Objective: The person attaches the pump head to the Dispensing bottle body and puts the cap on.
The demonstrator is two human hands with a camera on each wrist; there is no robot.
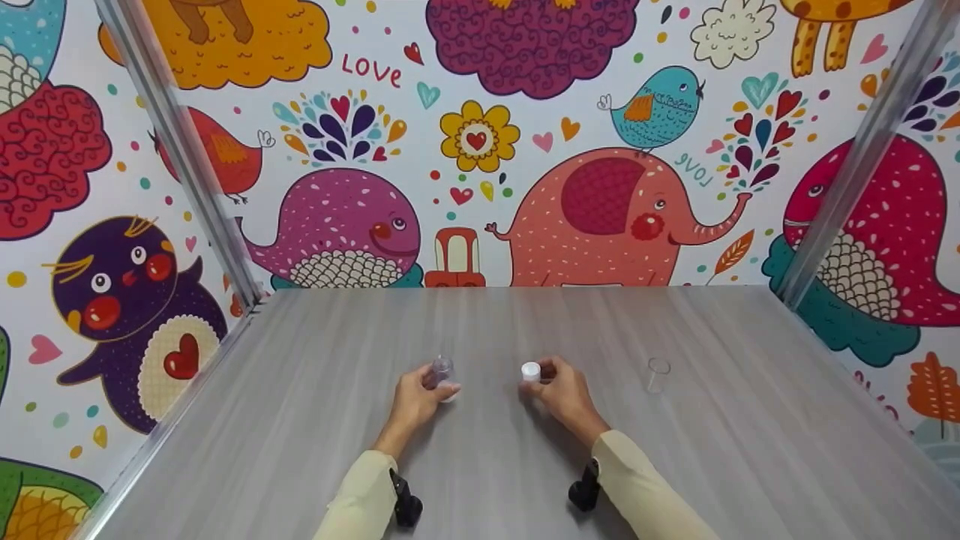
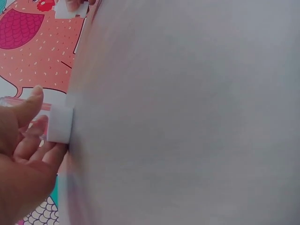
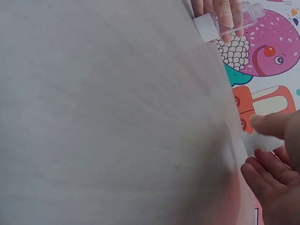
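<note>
My left hand [image 1: 414, 397] grips a small clear bottle [image 1: 442, 369] between thumb and fingers. The bottle stands upright, its neck bare at the top. Its white base [image 2: 60, 124] shows below the fingers in the left wrist view and seems to meet the table. Some way to the right, my right hand [image 1: 568, 390] holds a short white cylinder [image 1: 531, 370], perhaps a pump head or cap, by its sides. In the right wrist view, thumb and fingers partly hide this white piece [image 3: 263, 142]. The two held things are apart.
Beyond my right hand, a clear, hollow cylinder [image 1: 658, 376], like a small cup or cover, stands on the grey wood-grain table [image 1: 480, 465]. Cartoon-printed walls [image 1: 465, 202] rise at the back and both sides, with metal posts [image 1: 187, 157] at the corners.
</note>
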